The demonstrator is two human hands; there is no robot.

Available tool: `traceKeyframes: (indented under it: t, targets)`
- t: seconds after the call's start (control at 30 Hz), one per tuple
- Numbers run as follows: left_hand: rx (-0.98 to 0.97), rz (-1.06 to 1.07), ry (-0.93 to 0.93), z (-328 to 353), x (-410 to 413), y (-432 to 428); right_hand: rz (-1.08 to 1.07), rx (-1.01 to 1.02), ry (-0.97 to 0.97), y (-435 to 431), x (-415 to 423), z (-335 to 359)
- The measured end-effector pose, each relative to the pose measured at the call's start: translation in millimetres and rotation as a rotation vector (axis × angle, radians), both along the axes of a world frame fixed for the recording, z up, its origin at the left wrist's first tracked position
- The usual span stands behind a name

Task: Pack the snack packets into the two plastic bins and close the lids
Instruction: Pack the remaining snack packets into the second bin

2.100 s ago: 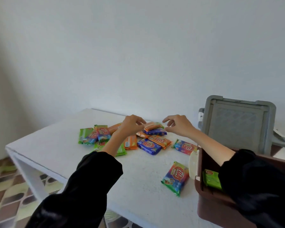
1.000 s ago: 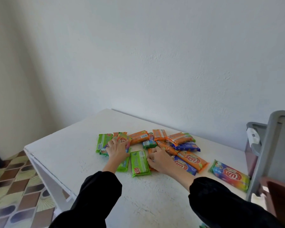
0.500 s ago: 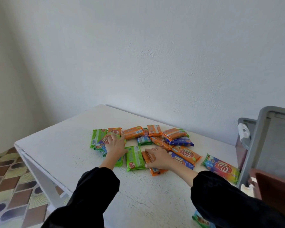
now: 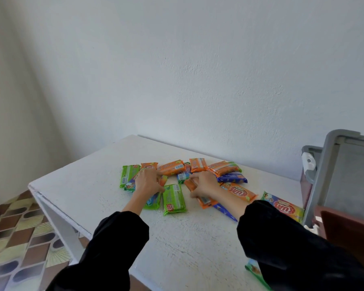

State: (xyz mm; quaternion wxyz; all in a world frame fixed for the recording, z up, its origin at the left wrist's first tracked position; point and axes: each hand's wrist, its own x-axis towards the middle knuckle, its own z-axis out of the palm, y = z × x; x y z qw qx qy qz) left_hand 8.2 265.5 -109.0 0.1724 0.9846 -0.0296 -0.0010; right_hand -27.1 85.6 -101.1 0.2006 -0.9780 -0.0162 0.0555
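Right hand (image 4: 205,185) fingers curl clamped on a glossy orange oblong snack packet (image 4: 200,195), its long axis running 11 to 5 o'clock, while left hand (image 4: 148,182) fingers press together on a green packet (image 4: 153,201) amid packets on the rough white table (image 4: 88,185), open bin (image 4: 345,179) at 3 o'clock.

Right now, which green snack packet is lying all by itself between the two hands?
The green packet with its red logo at the near end. It lies flat between the left hand and right hand; the other greens sit left of the left hand.
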Motion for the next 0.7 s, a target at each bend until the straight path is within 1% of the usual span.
traceKeyframes:
  t: [0.13,0.23,0.33,0.4,0.53,0.7]
  targets:
    - [-0.062,-0.21,-0.006,41.0,-16.8,-16.6,0.039,0.0,-0.027,-30.3,-14.4,51.0]
    - [-0.052,-0.399,-0.036,73.4,-32.6,-37.9,0.011,0.003,-0.047,-61.8,-36.5,77.8]
    - [-0.045,-0.581,-0.013,98.4,-51.9,-65.9,-0.027,0.029,-0.052,-96.7,-69.5,97.8]
    - [-0.059,-0.683,-0.004,112.4,-67.0,-89.3,-0.045,0.018,-0.044,-120.9,-95.5,109.1]
    - [-0.064,-0.899,0.001,133.8,-100.7,-143.3,-0.099,-0.074,-0.008,-172.1,-155.4,124.0]
    - [-0.023,-1.162,0.073,139.1,-142.3,-212.5,-0.177,-0.146,0.061,-233.7,-232.4,125.7]
